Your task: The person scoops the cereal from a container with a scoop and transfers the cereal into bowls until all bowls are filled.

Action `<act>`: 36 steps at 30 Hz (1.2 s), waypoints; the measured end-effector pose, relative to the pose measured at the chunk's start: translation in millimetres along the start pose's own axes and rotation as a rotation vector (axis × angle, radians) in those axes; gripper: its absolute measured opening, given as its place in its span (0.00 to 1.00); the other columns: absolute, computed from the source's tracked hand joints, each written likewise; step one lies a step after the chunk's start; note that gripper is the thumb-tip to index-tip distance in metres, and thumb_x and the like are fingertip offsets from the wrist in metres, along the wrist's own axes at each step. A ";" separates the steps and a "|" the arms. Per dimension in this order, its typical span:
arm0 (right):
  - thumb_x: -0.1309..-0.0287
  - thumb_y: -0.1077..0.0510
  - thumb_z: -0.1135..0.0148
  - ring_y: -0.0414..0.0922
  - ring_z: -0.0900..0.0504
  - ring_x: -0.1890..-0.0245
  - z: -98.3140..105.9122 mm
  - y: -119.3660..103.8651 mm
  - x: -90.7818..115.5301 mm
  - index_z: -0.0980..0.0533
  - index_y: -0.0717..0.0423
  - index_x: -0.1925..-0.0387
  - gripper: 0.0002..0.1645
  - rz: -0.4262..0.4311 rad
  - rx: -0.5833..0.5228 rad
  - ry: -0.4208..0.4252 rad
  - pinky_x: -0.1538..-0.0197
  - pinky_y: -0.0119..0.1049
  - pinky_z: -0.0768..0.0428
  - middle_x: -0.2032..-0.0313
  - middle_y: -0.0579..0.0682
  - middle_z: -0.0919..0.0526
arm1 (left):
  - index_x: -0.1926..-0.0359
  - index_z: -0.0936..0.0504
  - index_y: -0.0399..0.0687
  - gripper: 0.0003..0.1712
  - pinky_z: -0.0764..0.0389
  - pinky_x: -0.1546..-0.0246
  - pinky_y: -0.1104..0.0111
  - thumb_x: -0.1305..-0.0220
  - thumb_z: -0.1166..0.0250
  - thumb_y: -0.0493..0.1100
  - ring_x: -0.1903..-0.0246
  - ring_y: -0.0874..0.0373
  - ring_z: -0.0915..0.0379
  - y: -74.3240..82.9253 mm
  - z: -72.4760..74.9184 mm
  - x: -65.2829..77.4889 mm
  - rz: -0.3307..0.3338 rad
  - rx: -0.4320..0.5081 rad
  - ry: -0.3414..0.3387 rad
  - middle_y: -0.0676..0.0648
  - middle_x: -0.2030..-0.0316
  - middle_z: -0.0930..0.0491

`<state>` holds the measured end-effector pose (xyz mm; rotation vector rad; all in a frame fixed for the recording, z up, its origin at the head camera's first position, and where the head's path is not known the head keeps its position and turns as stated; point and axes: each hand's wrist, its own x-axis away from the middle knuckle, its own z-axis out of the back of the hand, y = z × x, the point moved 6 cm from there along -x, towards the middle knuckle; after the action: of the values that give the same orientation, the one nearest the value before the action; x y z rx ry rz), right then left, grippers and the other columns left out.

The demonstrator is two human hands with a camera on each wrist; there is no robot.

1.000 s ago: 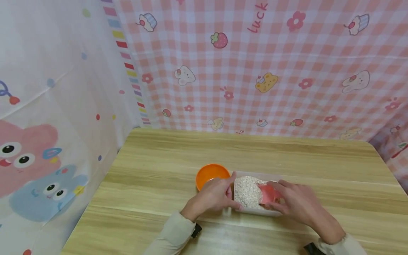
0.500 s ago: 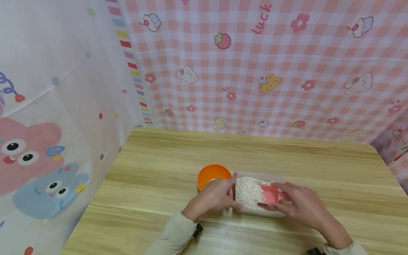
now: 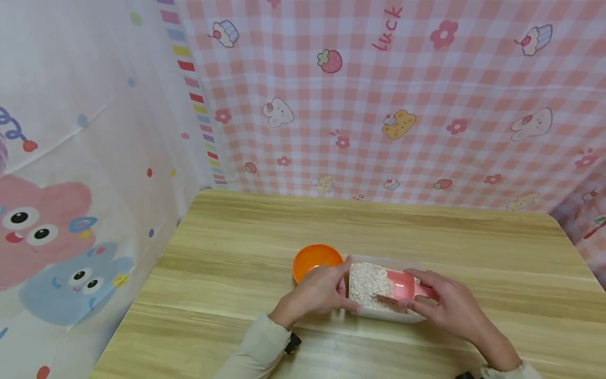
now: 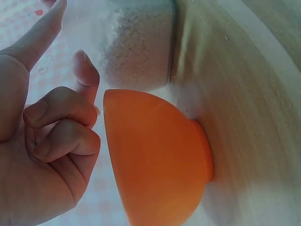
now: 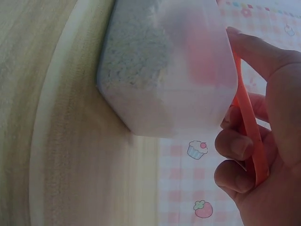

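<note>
A clear plastic container (image 3: 390, 317) stands on the table, with pale oat-like flakes (image 3: 366, 284) heaped toward its left end. My left hand (image 3: 318, 290) grips that left end, thumb at the near side and index finger at the far side; its other fingers curl in the left wrist view. My right hand (image 3: 447, 302) holds a pink scoop (image 3: 402, 284) by its handle (image 5: 251, 129), over the container's right end. The scoop's cup lies in the container, its front edge against the flakes. How much it carries is hard to tell.
An orange bowl (image 3: 312, 258) stands just left of the container, partly hidden by my left hand in the head view. The wooden table (image 3: 236, 226) runs back to a pink checked cloth (image 3: 303, 147); a white printed cloth (image 3: 156, 131) hangs at the left.
My right hand has drawn slightly to the right with the scoop, and more of the scoop's cup and handle shows. My left hand keeps its grip on the container. The head view has shifted slightly.
</note>
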<state>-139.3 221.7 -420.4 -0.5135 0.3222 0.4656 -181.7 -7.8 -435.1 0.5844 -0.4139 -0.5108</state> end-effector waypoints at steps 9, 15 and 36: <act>0.58 0.56 0.19 0.43 0.17 0.57 -1.9 3.7 1.9 0.20 0.51 0.45 0.34 -0.048 -0.057 -0.013 0.60 0.40 0.19 0.52 0.53 0.14 | 0.22 0.49 0.46 0.64 0.30 0.72 0.76 0.52 0.23 0.60 0.80 0.68 0.33 -1.0 -0.5 -1.7 -0.035 0.032 0.012 0.62 0.80 0.24; 0.55 0.56 0.20 0.33 0.25 0.67 -3.0 5.9 2.7 0.21 0.51 0.45 0.33 -0.077 -0.125 -0.032 0.66 0.32 0.24 0.61 0.45 0.15 | 0.22 0.48 0.46 0.63 0.30 0.68 0.76 0.52 0.22 0.59 0.78 0.68 0.32 -2.0 1.3 -0.3 -0.046 0.067 0.017 0.63 0.77 0.25; 0.54 0.59 0.21 0.34 0.30 0.73 -4.6 7.6 3.4 0.22 0.52 0.43 0.33 -0.058 -0.174 -0.032 0.71 0.28 0.30 0.69 0.44 0.20 | 0.29 0.33 0.60 0.48 0.23 0.52 0.60 0.49 0.23 0.57 0.52 0.50 0.29 -42.1 49.4 27.0 -0.029 0.216 0.315 0.48 0.47 0.27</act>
<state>-141.1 226.2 -428.6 -0.6823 0.2367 0.4475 -199.1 -73.6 -417.3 0.8660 -0.1607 -0.3950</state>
